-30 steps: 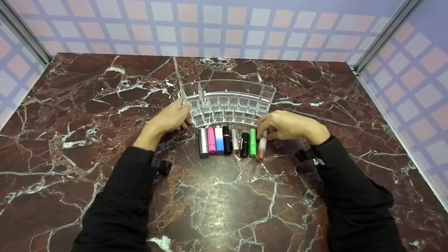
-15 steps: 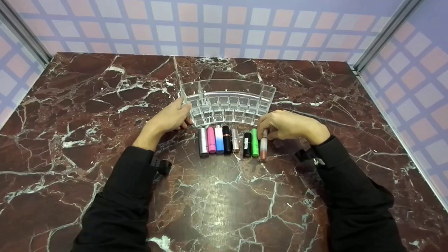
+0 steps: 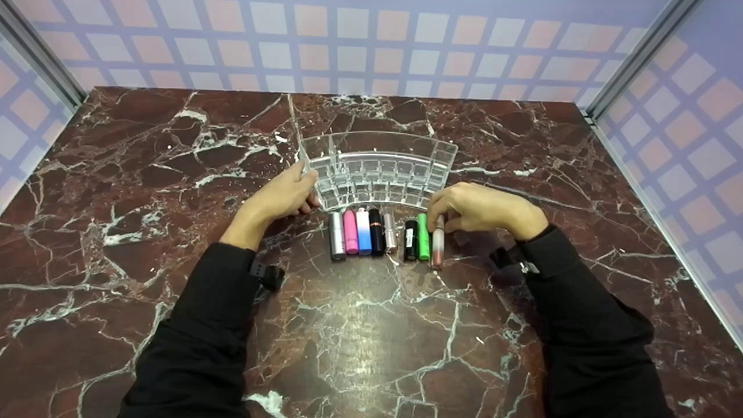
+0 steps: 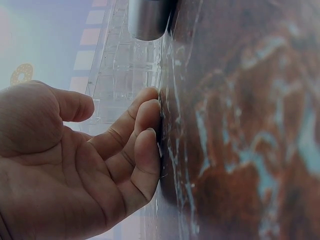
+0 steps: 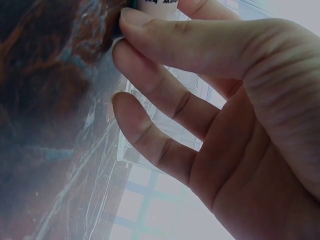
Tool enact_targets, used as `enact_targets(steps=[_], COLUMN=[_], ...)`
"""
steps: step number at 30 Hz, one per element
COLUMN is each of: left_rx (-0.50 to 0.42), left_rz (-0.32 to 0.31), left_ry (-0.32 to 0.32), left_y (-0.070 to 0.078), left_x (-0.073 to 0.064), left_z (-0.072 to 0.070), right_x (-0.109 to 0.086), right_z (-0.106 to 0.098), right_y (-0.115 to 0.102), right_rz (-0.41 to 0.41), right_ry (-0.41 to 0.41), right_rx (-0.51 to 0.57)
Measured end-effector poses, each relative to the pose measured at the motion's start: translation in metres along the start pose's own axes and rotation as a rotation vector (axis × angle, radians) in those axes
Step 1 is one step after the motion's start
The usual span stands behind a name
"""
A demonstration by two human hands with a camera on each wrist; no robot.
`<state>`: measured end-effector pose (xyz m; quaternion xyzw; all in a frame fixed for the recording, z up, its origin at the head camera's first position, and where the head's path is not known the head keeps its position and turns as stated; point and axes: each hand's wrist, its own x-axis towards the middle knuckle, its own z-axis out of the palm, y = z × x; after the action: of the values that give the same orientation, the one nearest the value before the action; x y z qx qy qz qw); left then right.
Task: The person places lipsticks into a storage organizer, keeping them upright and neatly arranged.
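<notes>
sleeves: black sleeves [image 3: 197, 325] reach in along both sides.
held tube: the clear-and-orange tube [image 3: 438, 251] is at the row's right end, on the tabletop [image 3: 360, 348], its far end in the fingers; whether that end is lifted, i cannot tell.
row, right to left: green tube [image 3: 423, 238] just beside it, black labelled tube [image 3: 411, 241], a gap, then rose-silver tube [image 3: 390, 233], gold-banded black tube [image 3: 377, 233], white-and-blue tube [image 3: 364, 233], pink tube [image 3: 350, 233] and silver tube [image 3: 337, 237].
right hand [image 3: 476, 208]: grip clamped on the clear-and-orange tube, thumb against finger.
left hand [image 3: 280, 193]: grip apart, fingers loosely bent, at the left end of the organizer.
organizer: clear, curved, divided organizer [image 3: 386, 155], just beyond the row.
backdrop: checked wall [image 3: 354, 55], pink and white squares.
</notes>
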<state>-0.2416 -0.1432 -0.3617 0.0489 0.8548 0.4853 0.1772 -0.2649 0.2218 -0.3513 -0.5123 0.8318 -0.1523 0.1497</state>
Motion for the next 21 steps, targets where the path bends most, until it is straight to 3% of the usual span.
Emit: enact_targets(steps=[21], left_rx=[-0.005], left_rz=[-0.005], left_ry=[-0.007], left_y=[0.0006], left_x=[-0.0019], left_z=[0.0002], right_x=[-0.0016], right_z=[-0.0030], right_y=[-0.0005], right_rz=[-0.051], right_ry=[0.016], right_rx=[-0.002])
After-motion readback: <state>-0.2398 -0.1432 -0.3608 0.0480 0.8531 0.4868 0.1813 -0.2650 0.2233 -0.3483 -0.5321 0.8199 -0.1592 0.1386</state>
